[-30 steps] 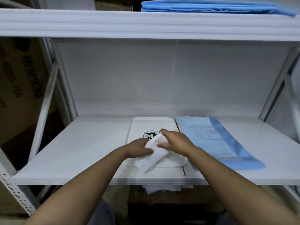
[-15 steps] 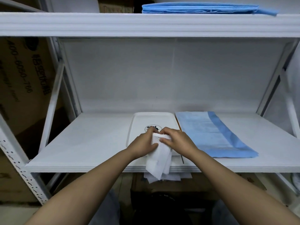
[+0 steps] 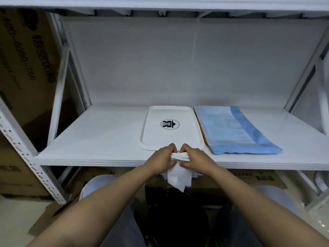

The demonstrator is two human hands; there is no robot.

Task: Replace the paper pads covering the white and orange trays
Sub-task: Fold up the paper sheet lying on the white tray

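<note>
Left hand: the left hand (image 3: 162, 158) is closed around the white paper pad (image 3: 179, 172), pinching its top edge with bent fingers.
Right hand: the right hand (image 3: 195, 158) is closed on the same pad, right next to the left hand, with the fingertips of both hands almost touching.
White paper pad: it is scrunched and folded between the two hands. Most of it hangs down below the hands, in front of the edge of the shelf (image 3: 106, 139).
White tray: the white tray (image 3: 154, 136) lies flat on the shelf just past the fingertips of both hands. It is bare, and a round dark picture (image 3: 169, 124) shows in its middle.
Orange tray: only a thin orange edge (image 3: 202, 131) shows, past the right hand and a little to its right, just beside the white tray.
Blue pad: the blue pad (image 3: 229, 129) lies flat on top of the orange tray and covers almost all of it. It has a darker blue band along its right side and near edge.
Boxes: brown cardboard boxes (image 3: 23, 72) stand far off to the left of the left hand, outside the shelf frame.
Under the hands: more cardboard and a dark thing sit below the shelf. I cannot tell what the dark thing is.
</note>
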